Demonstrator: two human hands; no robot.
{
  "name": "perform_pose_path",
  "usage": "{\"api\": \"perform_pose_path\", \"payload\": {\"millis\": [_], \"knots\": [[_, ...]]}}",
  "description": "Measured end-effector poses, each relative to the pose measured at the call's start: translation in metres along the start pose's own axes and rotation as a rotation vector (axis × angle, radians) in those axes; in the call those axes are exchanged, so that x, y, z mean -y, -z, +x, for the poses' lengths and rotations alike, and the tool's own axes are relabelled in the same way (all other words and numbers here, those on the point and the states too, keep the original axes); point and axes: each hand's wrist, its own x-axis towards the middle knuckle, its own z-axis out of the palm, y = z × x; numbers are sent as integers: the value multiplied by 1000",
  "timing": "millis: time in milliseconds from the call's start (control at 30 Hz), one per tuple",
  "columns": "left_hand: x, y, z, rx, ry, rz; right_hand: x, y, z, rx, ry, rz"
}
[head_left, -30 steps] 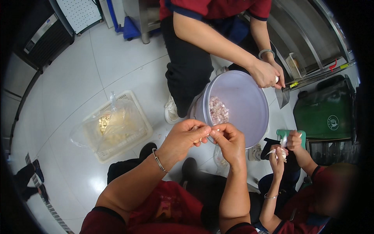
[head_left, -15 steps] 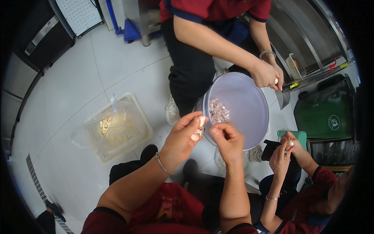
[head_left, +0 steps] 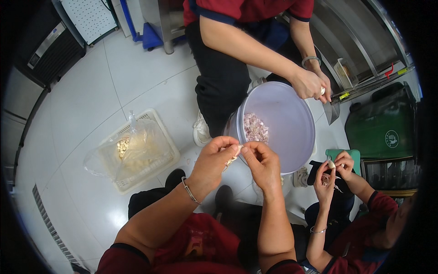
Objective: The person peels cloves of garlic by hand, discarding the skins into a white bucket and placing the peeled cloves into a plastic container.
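Just over the near left rim of a pale lavender bucket (head_left: 292, 123), my left hand (head_left: 214, 160) is closed round a garlic bulb (head_left: 234, 154) with some white cloves and loose skin showing. My right hand (head_left: 262, 164) meets it, thumb and forefinger pinched on the upper end of the garlic. Its other fingers curl in, and what exactly lies under the fingertips is hidden. Inside the bucket, a heap of pinkish-white garlic skins (head_left: 256, 128) gathers at the left side of the bottom.
A cream basket (head_left: 171, 157) with a clear bag of peeled cloves (head_left: 123, 146) stands on the floor at left. Across the bucket, a co-worker's hands (head_left: 312, 84) work on a garlic piece. At right, another person's hands (head_left: 333, 171) hold a clove. A green bin (head_left: 381, 128) stands behind.
My right hand has moved left and up to the garlic and now pinches it. My left hand has turned slightly, covering more of the bulb. The co-worker at right has lowered their hands slightly.
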Motion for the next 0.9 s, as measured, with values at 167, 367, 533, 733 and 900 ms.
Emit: {"api": "perform_pose_path", "payload": {"millis": [167, 367, 533, 733, 900], "knots": [[-4, -4, -2, 27, 45, 10, -4, -1, 1, 17, -39, 166], [-12, -12, -7, 74, 132, -37, -10, 3, 6, 37, -18, 272], [-14, -13, -7, 125, 101, -43, -10, 3, 4, -13, -41, 224], [-3, -5, -2, 59, -36, 22, -5, 1, 0, 3, 78, -2], [0, -3, -3, 19, -32, -26, 4, -2, -2, 51, 39, -188]]}}
